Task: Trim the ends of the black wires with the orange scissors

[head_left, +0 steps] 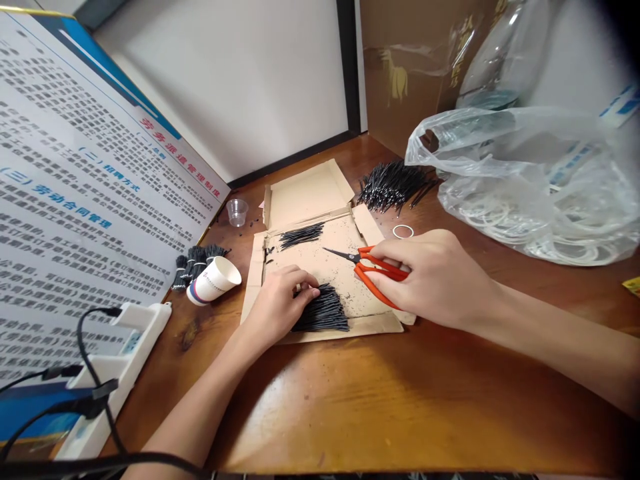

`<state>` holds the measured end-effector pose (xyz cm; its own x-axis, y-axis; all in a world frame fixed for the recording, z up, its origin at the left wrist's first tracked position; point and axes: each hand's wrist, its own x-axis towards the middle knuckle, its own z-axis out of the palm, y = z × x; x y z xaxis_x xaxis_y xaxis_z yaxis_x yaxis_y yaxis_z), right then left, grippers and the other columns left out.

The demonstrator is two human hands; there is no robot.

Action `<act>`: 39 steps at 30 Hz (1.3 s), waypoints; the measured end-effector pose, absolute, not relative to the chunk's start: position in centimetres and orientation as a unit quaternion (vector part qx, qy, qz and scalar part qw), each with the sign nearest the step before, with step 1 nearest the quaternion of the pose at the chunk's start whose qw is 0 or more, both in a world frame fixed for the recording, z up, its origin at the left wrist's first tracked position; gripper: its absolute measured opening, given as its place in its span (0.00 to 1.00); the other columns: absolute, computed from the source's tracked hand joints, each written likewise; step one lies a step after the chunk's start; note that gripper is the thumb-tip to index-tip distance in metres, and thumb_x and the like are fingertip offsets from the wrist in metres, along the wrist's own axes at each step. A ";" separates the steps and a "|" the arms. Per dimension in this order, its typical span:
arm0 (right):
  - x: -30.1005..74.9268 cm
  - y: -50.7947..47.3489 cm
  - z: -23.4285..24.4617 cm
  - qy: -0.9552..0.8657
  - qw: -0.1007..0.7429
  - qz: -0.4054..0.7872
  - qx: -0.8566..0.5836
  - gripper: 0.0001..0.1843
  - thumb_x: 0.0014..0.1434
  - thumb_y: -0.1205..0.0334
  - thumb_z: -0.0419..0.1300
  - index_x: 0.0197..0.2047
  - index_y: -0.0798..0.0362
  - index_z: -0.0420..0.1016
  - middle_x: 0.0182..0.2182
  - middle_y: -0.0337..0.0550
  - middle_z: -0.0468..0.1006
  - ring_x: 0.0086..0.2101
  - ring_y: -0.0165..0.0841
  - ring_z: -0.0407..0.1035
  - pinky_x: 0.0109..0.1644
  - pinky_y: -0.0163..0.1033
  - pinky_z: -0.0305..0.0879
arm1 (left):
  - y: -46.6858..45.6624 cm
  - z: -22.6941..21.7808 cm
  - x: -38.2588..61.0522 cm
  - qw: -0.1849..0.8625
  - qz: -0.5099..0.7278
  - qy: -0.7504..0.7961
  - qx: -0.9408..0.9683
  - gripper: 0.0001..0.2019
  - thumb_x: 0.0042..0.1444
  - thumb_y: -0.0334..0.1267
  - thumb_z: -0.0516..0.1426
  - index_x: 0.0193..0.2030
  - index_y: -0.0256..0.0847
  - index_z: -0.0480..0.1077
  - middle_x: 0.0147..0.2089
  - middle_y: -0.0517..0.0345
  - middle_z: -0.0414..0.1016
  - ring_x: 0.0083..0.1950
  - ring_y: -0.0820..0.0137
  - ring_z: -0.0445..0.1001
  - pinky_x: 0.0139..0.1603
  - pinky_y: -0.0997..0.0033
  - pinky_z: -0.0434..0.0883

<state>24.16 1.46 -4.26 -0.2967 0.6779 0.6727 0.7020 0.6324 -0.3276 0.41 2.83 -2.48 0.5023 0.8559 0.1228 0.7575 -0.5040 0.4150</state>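
My right hand is closed around the red handles of a pair of scissors. Their narrow dark blades point left above a flattened cardboard box. Curled at the left edge of a bundle of short black wires is my left hand, with thumb and fingers drawn together. What sits between those fingertips is hidden. A smaller row of black wires lies farther back on the cardboard, and dark specks are scattered between the two groups.
Black wires with shiny ends are heaped behind the cardboard. A clear bag of white rings stands right, near one loose ring. Leftward are a tipped paper cup, tied black bundles, a clear cup and a power strip.
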 end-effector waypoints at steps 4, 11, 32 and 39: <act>24.1 1.4 -4.3 -0.807 0.404 -0.011 -0.432 0.12 0.58 0.63 0.55 0.26 0.56 0.75 0.18 0.40 0.72 0.18 0.28 0.60 0.26 0.37 0.52 | 2.9 -2.6 0.4 0.151 0.168 0.458 0.860 0.05 0.57 0.25 0.61 0.33 0.37 0.76 0.32 0.58 0.73 0.32 0.72 0.68 0.35 0.72 0.66; 24.2 1.5 -4.4 -0.807 0.402 -0.001 -0.433 0.11 0.56 0.62 0.55 0.27 0.56 0.75 0.17 0.39 0.72 0.17 0.28 0.58 0.25 0.38 0.49 | 2.9 -2.4 0.3 0.153 0.172 0.465 0.855 0.07 0.54 0.23 0.61 0.30 0.38 0.73 0.30 0.60 0.73 0.30 0.72 0.67 0.35 0.71 0.66; 24.1 1.3 -4.0 -0.804 0.423 0.011 -0.417 0.10 0.55 0.63 0.56 0.25 0.55 0.74 0.16 0.38 0.70 0.17 0.26 0.57 0.24 0.37 0.49 | 2.3 -1.4 0.3 0.174 0.228 0.486 0.826 0.06 0.58 0.25 0.57 0.34 0.38 0.72 0.31 0.59 0.76 0.30 0.73 0.69 0.32 0.73 0.65; 24.1 0.9 -3.7 -0.807 0.446 0.034 -0.385 0.09 0.55 0.64 0.57 0.24 0.54 0.72 0.15 0.36 0.68 0.16 0.25 0.55 0.22 0.35 0.50 | 1.3 -0.9 1.0 0.320 0.352 0.471 0.743 0.05 0.61 0.34 0.58 0.39 0.37 0.74 0.30 0.57 0.76 0.23 0.77 0.66 0.21 0.77 0.64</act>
<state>24.09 0.91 -3.73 -0.3057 0.6515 0.6943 0.5907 0.7017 -0.3983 0.99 1.27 -0.86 0.3076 0.9254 0.2213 0.4747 -0.3508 0.8072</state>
